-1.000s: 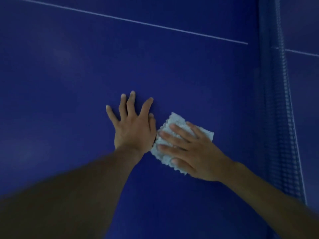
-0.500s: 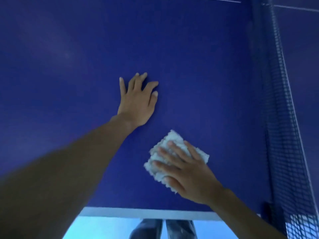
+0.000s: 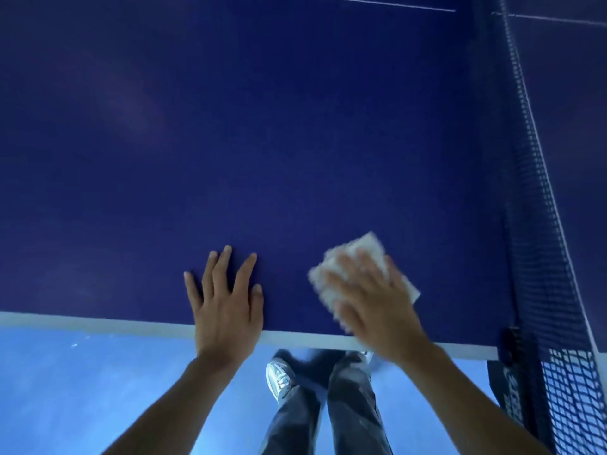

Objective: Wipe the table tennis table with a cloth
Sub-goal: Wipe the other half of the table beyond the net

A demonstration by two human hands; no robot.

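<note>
Cloth (image 3: 368, 247) dragged back to bench (image 3: 262, 159) edge — right hand (image 3: 377, 303) flat, pressing it; left hand (image 3: 226, 310) spread open, bracing. Keep pressure even.

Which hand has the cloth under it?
The right hand, fingers spread over the white cloth; the left hand lies flat on the bare table tennis table.

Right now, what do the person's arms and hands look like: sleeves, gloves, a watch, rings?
The left forearm and right forearm are bare to the frame edge: no sleeves, gloves, watch or bracelet. The left hand shows no rings; the right hand is too motion-blurred to tell. Lower down, dark jeans and a pale sneaker show.
</note>
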